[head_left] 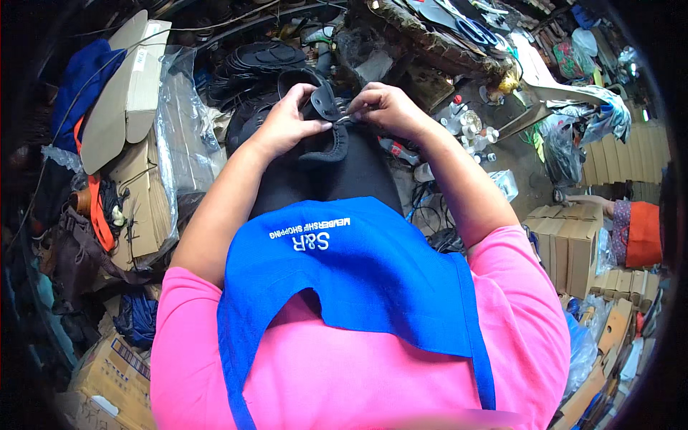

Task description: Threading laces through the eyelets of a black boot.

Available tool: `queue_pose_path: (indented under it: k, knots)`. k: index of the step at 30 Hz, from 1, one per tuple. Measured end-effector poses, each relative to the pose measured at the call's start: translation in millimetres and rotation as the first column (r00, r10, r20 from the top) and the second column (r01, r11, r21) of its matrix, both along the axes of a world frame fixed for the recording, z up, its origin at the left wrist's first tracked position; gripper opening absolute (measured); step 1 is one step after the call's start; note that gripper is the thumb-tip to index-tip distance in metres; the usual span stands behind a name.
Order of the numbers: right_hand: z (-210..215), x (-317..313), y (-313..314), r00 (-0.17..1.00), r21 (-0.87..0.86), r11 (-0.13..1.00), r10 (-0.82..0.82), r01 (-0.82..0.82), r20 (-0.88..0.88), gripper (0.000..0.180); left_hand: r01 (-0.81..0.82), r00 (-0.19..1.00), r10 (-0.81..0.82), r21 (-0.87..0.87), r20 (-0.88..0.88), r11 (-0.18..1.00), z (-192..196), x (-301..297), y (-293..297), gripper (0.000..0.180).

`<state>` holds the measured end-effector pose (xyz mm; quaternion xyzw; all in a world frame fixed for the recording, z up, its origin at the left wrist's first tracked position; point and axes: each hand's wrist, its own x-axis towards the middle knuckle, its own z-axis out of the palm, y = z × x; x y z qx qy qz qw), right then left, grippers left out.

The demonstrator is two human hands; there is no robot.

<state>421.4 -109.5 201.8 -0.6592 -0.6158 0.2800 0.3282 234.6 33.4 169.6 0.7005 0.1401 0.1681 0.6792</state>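
Over my lap, a curved black shoe upper (326,149) hangs between both hands, with a flap that has small holes in it. My left hand (287,127) grips the flap from the left, fingers on its top edge and thumb below. From the right, my right hand (390,111) has its fingers pinched together at the edge of the upper. Something thin and light-coloured shows at those fingertips, too small to name. Just beyond my left hand lies a pile of flat black pieces (261,61).
Cardboard sheets (136,107) and clear plastic (190,122) stand at the left. Several bottles (466,125) sit on the floor to the right. Stacked cardboard (566,240) is at the far right, near another person's arm (588,201). A cluttered worktop (437,29) stands ahead.
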Motion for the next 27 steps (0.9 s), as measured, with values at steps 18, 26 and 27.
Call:
queue_pose_path:
  k: [18,26,27]
  knots:
    - [-22,6,4,0.972,-0.070,0.994,0.071,-0.089,-0.224,0.012,0.099,0.979,-0.112,-0.081,-0.169,0.992,1,14,10,0.025]
    - [-26,-14,-12,0.976,-0.005,0.998,-0.062,0.062,-0.207,0.009,0.268,0.946,-0.242,0.103,-0.214,0.958,4,5,18,0.029]
    - [-25,-15,-14,0.989,0.020,0.998,-0.052,0.055,-0.139,0.012,0.321,0.931,-0.263,0.227,-0.252,0.919,7,4,20,0.029]
